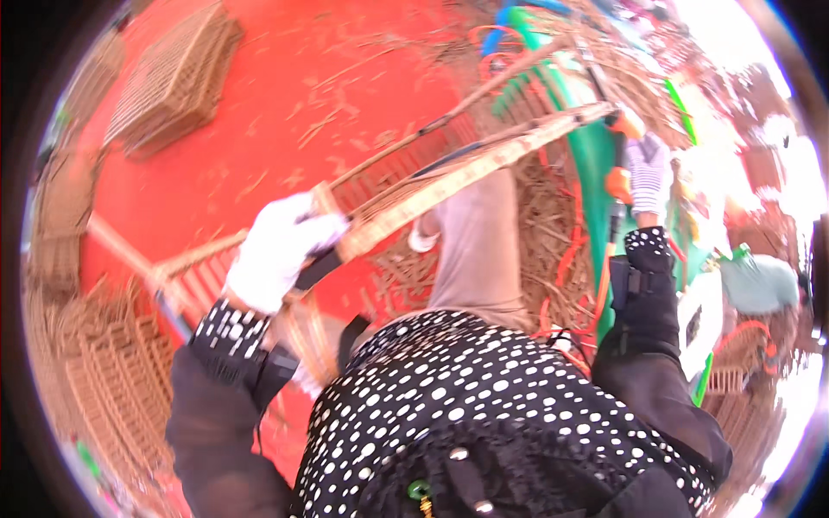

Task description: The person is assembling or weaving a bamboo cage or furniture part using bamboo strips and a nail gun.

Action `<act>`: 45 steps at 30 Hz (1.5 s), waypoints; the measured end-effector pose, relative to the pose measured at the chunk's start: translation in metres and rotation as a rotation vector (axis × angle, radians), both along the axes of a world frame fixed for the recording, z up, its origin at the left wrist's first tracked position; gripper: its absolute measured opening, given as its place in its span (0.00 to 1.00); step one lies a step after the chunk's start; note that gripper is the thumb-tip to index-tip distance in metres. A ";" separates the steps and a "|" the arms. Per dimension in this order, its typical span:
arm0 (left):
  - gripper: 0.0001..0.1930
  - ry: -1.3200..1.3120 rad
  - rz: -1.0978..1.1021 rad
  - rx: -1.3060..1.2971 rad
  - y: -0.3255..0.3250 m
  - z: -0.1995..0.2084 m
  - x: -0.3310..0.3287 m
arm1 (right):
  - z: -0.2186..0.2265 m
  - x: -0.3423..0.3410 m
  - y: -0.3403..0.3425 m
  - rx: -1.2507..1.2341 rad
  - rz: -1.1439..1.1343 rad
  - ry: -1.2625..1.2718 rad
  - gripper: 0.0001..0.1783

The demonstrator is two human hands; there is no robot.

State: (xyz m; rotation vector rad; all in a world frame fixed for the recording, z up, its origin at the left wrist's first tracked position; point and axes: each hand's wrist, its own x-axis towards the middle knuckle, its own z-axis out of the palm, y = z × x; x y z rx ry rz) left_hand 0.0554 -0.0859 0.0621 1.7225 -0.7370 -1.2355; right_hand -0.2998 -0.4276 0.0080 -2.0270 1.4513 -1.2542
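A long, light-brown slatted wooden or bamboo frame [475, 166] stretches slantwise in front of me, with a second slatted piece [203, 272] at its lower left. My left hand [281, 246], in a white glove, is closed around the frame near where the pieces meet. On the right, my right hand [649, 177], in a striped glove, grips a black-and-orange tool [617, 183] beside the frame's right end. Motion blur hides the tool's exact kind and the finger details.
Stacked woven or slatted brown pieces lie on the red floor [285, 112], one stack [177, 78] at the far left and another [125, 371] at the near left. A green stand [591, 198], orange hose [553, 285] and scattered sticks [544, 216] crowd the right.
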 end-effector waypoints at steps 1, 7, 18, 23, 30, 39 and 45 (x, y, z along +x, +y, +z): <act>0.05 0.059 0.069 -0.045 0.002 0.005 -0.007 | -0.007 -0.023 -0.015 0.115 -0.090 0.102 0.23; 0.08 -0.075 -0.003 0.053 0.012 0.003 0.002 | -0.038 -0.016 -0.051 0.244 -0.178 0.687 0.53; 0.09 0.111 0.053 -0.049 0.007 -0.011 0.002 | 0.027 -0.019 -0.074 0.738 0.280 0.166 0.10; 0.08 0.087 0.030 -0.007 -0.002 -0.017 0.003 | 0.126 -0.009 0.052 0.707 0.546 -0.155 0.21; 0.10 0.011 0.007 -0.033 -0.005 -0.022 0.003 | 0.170 0.080 0.196 0.844 0.738 0.333 0.15; 0.12 -0.346 -0.172 -0.155 -0.007 -0.012 0.006 | 0.157 0.111 0.220 0.376 1.238 0.942 0.19; 0.13 -0.489 -0.165 -0.182 -0.007 -0.025 0.007 | 0.160 0.117 0.227 0.307 1.287 0.960 0.26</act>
